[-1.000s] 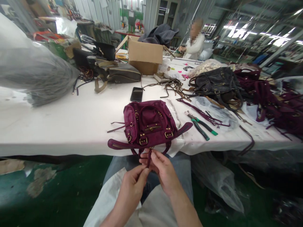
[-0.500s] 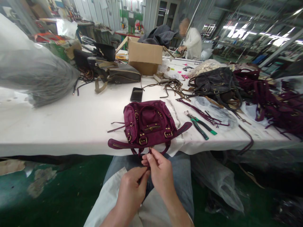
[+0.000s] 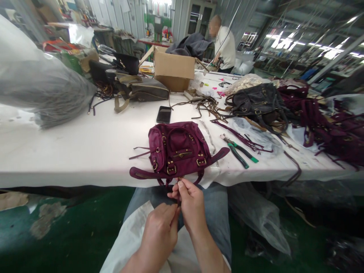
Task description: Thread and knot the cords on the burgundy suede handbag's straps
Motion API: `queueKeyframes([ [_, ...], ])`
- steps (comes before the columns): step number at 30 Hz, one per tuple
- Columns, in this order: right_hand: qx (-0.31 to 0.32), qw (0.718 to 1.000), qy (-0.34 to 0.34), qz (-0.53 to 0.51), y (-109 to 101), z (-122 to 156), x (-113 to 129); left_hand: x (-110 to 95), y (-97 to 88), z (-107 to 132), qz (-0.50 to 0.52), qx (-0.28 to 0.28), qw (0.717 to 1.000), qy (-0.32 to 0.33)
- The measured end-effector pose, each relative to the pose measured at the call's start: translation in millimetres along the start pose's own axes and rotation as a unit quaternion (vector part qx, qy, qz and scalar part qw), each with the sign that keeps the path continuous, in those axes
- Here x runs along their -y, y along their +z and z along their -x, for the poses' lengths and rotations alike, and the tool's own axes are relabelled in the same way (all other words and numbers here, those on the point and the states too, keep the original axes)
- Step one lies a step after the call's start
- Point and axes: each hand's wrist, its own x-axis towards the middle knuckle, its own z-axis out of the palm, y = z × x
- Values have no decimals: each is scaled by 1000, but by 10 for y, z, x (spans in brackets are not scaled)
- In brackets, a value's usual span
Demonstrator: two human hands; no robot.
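Note:
A burgundy handbag (image 3: 182, 149) lies at the table's front edge, its brass buckles facing up and its two end straps spread out sideways. Just below its near edge, my right hand (image 3: 191, 199) pinches a thin burgundy leather lace (image 3: 179, 198) close to a small metal piece at the bag. My left hand (image 3: 161, 227) is closed lower down, around the lace's other part, above my lap. Most of the lace is hidden by my fingers. Both hands are close together, with the left nearer to me.
Green-handled pliers (image 3: 239, 151) and loose burgundy laces (image 3: 241, 136) lie right of the bag. Behind it are a phone (image 3: 163, 114) and a cardboard box (image 3: 174, 70). More bags (image 3: 260, 100) are piled at right. A co-worker (image 3: 226, 43) stands at the back.
My left hand has drawn slightly down from my right, and a short stretch of lace now shows between them. The co-worker has shifted left and stands taller.

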Motion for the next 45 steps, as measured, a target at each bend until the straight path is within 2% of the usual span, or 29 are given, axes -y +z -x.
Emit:
queueKeyframes([
  [3,12,1000,11,-9,-29,-28,21,-2,-30,-27,44,13,998,-33],
  [8,89,993,63,-54,-191,27,132,8,-72,-44,147,36,978,-144],
  [10,100,991,69,-64,-216,82,175,16,-72,-39,163,48,969,-177],
  [12,92,993,55,-39,-196,124,194,22,-65,-35,173,56,965,-191],
  [17,27,998,11,51,-88,118,153,36,-55,-40,193,57,955,-219],
  [19,23,998,9,59,-74,100,134,52,-50,-46,251,75,927,-270],
  [21,29,998,16,55,-82,90,128,64,-47,-52,353,102,874,-317],
  [24,41,998,37,38,-120,94,140,39,-66,-65,478,125,800,-342],
  [26,50,997,51,27,-154,108,154,5,-95,-78,524,134,767,-345],
  [28,52,997,58,17,-187,130,165,-7,-124,-99,544,148,750,-346],
  [29,49,997,59,13,-202,143,168,5,-136,-113,536,152,754,-347],
  [31,34,998,58,3,-228,171,161,64,-154,-152,490,143,786,-348],
  [34,10,999,40,6,-252,202,121,179,-182,-242,409,92,845,-331],
  [36,0,1000,21,22,-258,208,79,219,-202,-314,391,64,862,-317],
  [38,-4,999,10,34,-255,203,38,215,-213,-379,405,53,854,-323],
  [41,-1,999,9,36,-241,183,13,167,-194,-437,450,50,823,-343],
  [45,25,999,44,-4,-231,171,66,148,-136,-452,506,46,787,-351],
])
